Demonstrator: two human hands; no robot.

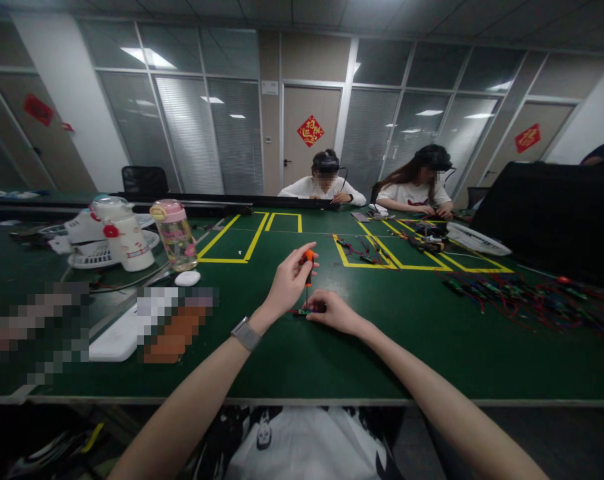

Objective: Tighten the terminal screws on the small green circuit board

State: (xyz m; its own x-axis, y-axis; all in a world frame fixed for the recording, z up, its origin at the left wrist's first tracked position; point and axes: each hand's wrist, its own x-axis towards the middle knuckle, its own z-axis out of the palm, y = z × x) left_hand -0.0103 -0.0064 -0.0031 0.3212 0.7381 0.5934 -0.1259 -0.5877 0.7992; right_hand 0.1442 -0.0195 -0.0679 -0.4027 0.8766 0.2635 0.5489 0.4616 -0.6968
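Note:
An orange-and-black screwdriver [309,267] stands upright in my left hand [293,277], whose fingers are wrapped round its handle. The shaft points straight down to a small green circuit board [301,312] on the table. My right hand [332,311] pinches the board's right side and steadies it near the screwdriver's tip. Whether the tip sits in a screw is too small to tell. A grey-strapped watch is on my left wrist.
On the green table [262,373], a pile of wired boards [522,297] lies right, more boards [365,253] inside yellow tape. Left are a pink-lidded bottle [175,233], a white jug [132,240] and a white case [187,279]. Two people sit opposite.

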